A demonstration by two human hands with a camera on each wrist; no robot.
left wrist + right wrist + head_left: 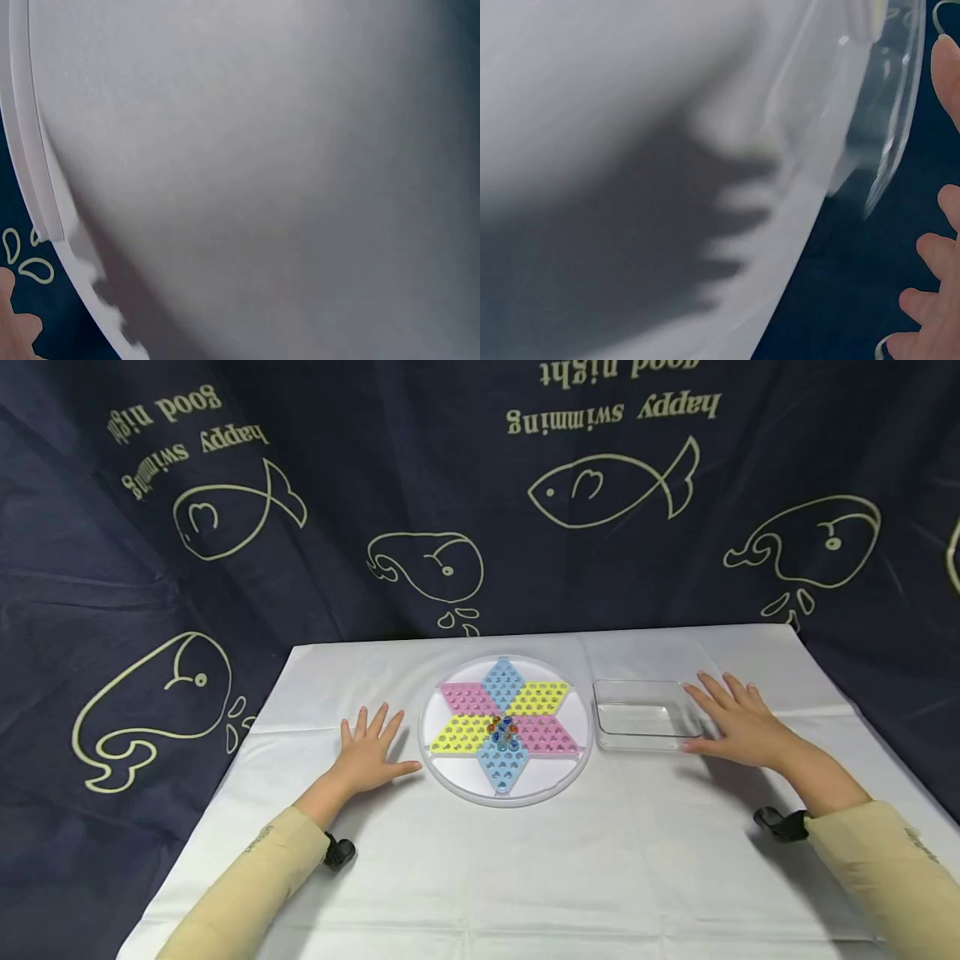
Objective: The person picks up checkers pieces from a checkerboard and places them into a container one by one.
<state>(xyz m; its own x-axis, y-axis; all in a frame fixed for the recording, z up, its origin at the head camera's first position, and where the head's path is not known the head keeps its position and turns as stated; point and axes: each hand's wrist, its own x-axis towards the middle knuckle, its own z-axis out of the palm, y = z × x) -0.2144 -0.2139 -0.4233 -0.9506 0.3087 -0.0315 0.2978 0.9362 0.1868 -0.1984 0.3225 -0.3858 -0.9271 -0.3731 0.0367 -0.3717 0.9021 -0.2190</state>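
Note:
A round white Chinese checkers board [450, 777] with a pink, yellow and blue star lies on the table. Several coloured marbles [504, 732] are gathered at the star's centre. To the board's left, my left hand [365, 757] is spread with straight fingers, its thumb pointing toward the rim, holding nothing. On the other side stands a clear rectangular plastic box [645, 743]. My right hand [742, 727] is at the box's right end, fingers spread, thumb and forefinger overlapping its edge in the head view. In the right wrist view, fingertips [934, 255] show beside the clear box [889, 112].
A white cloth [562, 877] covers the table. Behind it hangs a dark blue curtain [420, 452] printed with fish, whales and lettering. Small black devices [340, 853] are strapped at both wrists, below beige sleeves [255, 885].

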